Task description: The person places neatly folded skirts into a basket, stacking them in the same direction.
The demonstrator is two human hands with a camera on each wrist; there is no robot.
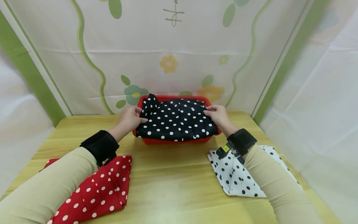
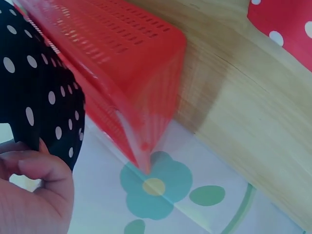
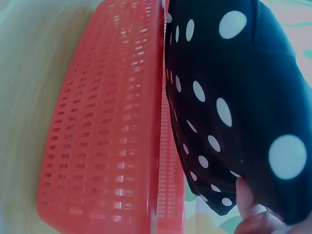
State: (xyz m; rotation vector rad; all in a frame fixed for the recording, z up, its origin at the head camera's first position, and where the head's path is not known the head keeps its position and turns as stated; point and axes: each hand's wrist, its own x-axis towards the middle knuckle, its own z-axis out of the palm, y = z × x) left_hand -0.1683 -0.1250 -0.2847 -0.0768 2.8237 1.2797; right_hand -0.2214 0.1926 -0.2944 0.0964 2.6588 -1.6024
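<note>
A black cloth with white dots (image 1: 176, 119) spreads over the top of a red plastic basket (image 1: 179, 141) at the back of the table. My left hand (image 1: 129, 119) pinches the cloth's left side, thumb on top; in the left wrist view the fingers (image 2: 36, 165) are bent at the fabric's edge. On the other side, my right hand (image 1: 219, 116) pinches the right edge of the cloth. The right wrist view shows the thumb (image 3: 248, 197) against the dotted fabric (image 3: 209, 112), beside the basket's perforated wall (image 3: 102, 117). The cloth hides most of the basket's inside.
A folded red cloth with white dots (image 1: 103, 189) lies at the front left, partly under the left forearm. At the right lies a folded white cloth with black dots (image 1: 235, 177), below the right forearm. A printed curtain (image 1: 179, 40) hangs behind the wooden table (image 1: 167, 183).
</note>
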